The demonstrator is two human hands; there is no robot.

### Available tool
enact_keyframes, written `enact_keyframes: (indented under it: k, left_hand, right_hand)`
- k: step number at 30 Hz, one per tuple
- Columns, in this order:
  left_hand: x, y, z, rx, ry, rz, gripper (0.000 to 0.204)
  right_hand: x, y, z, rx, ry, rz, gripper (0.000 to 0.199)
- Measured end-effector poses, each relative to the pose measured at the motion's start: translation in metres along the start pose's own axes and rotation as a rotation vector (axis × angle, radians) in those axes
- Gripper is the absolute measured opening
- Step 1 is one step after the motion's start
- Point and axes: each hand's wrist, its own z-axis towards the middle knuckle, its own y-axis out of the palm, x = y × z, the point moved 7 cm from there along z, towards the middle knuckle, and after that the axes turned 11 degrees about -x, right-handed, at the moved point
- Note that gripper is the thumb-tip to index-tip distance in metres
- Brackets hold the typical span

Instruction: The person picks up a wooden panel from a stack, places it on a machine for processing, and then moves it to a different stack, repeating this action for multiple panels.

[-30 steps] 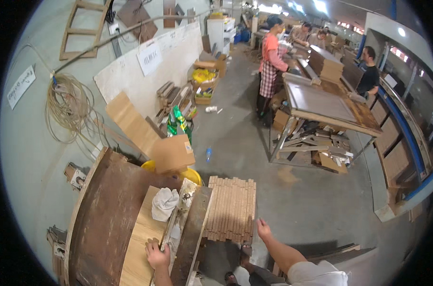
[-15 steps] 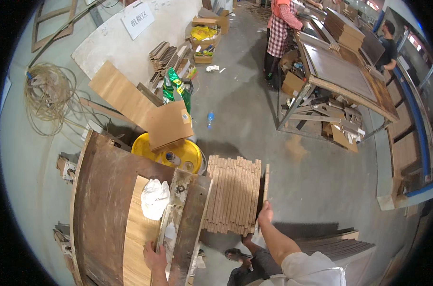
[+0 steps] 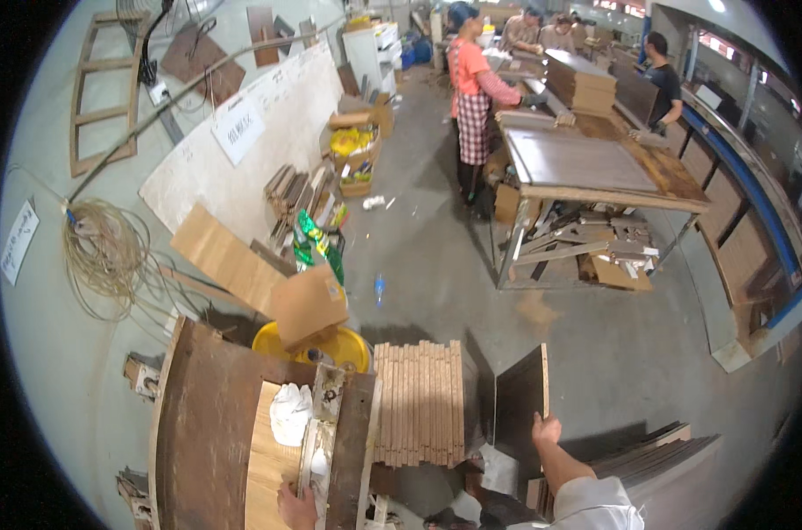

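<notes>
My right hand point(image 3: 548, 430) grips the near edge of a dark flat panel point(image 3: 520, 395) with a light-coloured edge, held upright to the right of a stack of boards. That stack point(image 3: 419, 405) shows a row of narrow brown board edges and stands beside the workbench point(image 3: 211, 415). On the bench, my left hand point(image 3: 297, 508) rests with fingers apart on a light wood-grain board point(image 3: 265, 468), next to a metal rail point(image 3: 352, 433). A crumpled white cloth point(image 3: 291, 414) lies on the same board, ahead of that hand.
A yellow bucket point(image 3: 352, 349) with a cardboard box point(image 3: 308, 305) stands beyond the bench. More dark panels point(image 3: 635, 464) lean at lower right. Ahead right is a worktable point(image 3: 586, 163) with people around it. A blue bottle point(image 3: 380, 290) is on the floor.
My right hand has carried the dark panel rightward, away from the stack, and its broad face now shows. My left hand stays on the wood-grain board. The view has tilted up.
</notes>
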Motion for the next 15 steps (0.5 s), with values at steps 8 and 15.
enact_keyframes:
  k: [8,15]
  left_hand:
    - [0.005,-0.02,-0.036,0.059,-0.065,-0.174,0.041]
    - [0.031,0.01,-0.058,0.298,0.187,-0.111,0.049]
  right_hand:
    - [0.016,-0.161,-0.106,0.089,-0.125,0.291,0.025]
    - [-0.027,-0.283,-0.228,0.151,-0.519,0.661,0.021]
